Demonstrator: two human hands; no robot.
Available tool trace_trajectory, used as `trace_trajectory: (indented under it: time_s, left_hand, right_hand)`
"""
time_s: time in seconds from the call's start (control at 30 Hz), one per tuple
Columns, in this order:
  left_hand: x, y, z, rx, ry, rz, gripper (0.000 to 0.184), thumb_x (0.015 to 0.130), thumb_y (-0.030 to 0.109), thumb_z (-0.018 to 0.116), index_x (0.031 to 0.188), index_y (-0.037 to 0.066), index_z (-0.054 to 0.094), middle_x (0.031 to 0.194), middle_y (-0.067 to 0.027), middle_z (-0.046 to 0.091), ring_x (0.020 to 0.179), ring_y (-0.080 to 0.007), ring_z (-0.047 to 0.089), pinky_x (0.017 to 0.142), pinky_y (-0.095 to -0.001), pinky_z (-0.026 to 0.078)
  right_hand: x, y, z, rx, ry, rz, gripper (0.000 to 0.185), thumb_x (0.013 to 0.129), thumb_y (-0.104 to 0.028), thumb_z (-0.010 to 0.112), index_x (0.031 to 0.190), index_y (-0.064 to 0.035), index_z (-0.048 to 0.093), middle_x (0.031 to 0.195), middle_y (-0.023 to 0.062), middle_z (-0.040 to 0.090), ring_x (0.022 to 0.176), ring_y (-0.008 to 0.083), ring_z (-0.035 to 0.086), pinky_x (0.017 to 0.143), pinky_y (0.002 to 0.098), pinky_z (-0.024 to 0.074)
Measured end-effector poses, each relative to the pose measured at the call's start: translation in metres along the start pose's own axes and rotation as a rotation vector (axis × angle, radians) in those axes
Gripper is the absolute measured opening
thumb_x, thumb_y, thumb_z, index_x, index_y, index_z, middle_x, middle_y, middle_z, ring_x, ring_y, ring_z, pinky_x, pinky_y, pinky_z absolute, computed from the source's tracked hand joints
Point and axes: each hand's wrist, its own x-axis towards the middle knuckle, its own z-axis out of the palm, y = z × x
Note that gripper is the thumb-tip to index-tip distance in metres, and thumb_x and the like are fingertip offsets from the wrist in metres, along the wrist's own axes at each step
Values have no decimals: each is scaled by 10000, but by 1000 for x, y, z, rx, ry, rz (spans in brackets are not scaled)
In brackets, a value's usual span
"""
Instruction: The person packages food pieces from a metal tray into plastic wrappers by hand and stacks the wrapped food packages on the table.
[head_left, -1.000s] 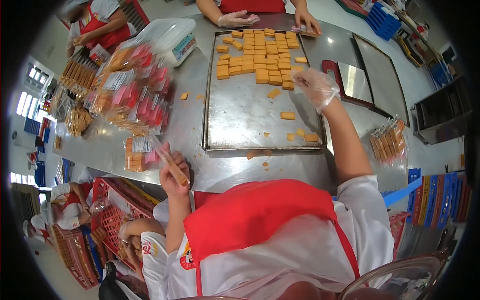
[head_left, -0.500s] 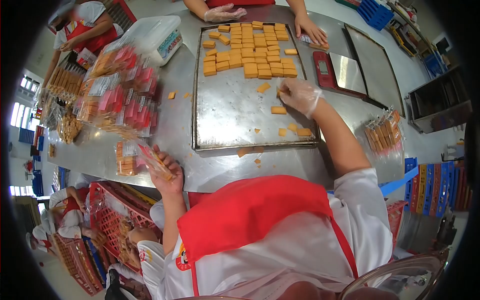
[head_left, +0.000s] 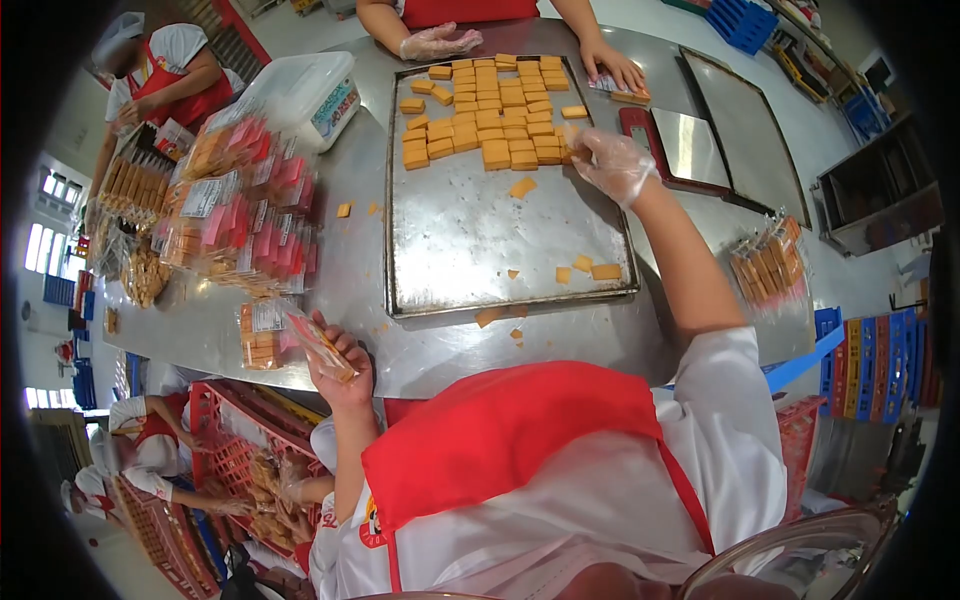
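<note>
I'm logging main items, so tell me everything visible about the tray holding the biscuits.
The tray is rectangular and shallow, apparently metal, with a raised, darkened rim and a stained, scuffed base. It lies flat on the shiny table. Small biscuits crowd its far half; a few loose pieces lie toward its near right corner. The gloved right hand is over its right side; whether they touch is unclear.

Single wide head-worn view, near and from above, forward and down over tray [head_left: 490, 240] and table [head_left: 450, 355].
</note>
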Motion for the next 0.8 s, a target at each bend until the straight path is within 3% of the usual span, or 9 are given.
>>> trace_trajectory:
  time_s: [0.17,0.27,0.37,0.43,0.57,0.63,0.73,0.8]
  left_hand:
    - [-1,2,-5,-1,-25,21,435,884,393,417,1241,145,430,909,-47,522,747,-166,477,588,-262,429]
    - [-3,1,-2,-25,-73,8,407,894,359,405,1251,165,423,920,-50,523,750,-169,477,605,-266,429]
    - [-1,1,-1,-42,0,8,456,861,289,497,1289,203,367,884,-40,496,718,-161,466,575,-257,427]
    - [-1,1,-7,-28,-36,4,477,853,305,506,1295,203,358,950,-49,515,748,-169,481,603,-266,438]
    - [0,-1,-2,29,46,-22,523,843,340,511,1308,181,335,1123,-73,516,848,-194,511,691,-307,463]
    - [-1,-4,7,-7,82,-44,538,849,357,498,1307,131,330,1064,-80,485,880,-200,495,718,-320,454]
    - [0,-2,2,-40,13,-70,551,853,357,497,1310,104,319,1042,-91,468,912,-206,487,738,-335,452]
    - [-2,-1,-3,-39,-28,-82,548,856,349,494,1312,103,313,1049,-95,465,914,-207,487,737,-339,456]
  right_hand:
    - [1,-8,3,-24,-111,13,149,767,-150,564,877,-72,501,842,129,568,809,316,546,689,366,433]
    - [-5,-4,6,-1,-179,20,190,779,-154,560,938,-83,484,874,143,567,853,323,543,721,383,432]
    - [-11,-2,9,-125,-192,37,219,791,-186,549,978,-101,474,886,141,575,873,321,545,739,397,439]
    - [-16,-10,9,-195,-227,109,234,801,-212,539,1001,-114,467,903,137,582,876,320,551,743,405,444]
    - [-29,-20,4,-275,-145,89,256,797,-244,534,1012,-126,463,887,127,597,844,324,569,722,413,453]
    - [-28,-20,-1,-293,-166,171,272,790,-252,541,1019,-130,459,872,120,604,824,325,575,707,418,452]
    - [-15,2,5,-36,102,203,344,738,-279,626,1029,-157,488,811,124,585,758,313,572,651,399,452]
    - [-2,-1,-2,-82,215,111,286,746,-239,607,1000,-152,505,833,117,589,790,306,570,679,392,452]
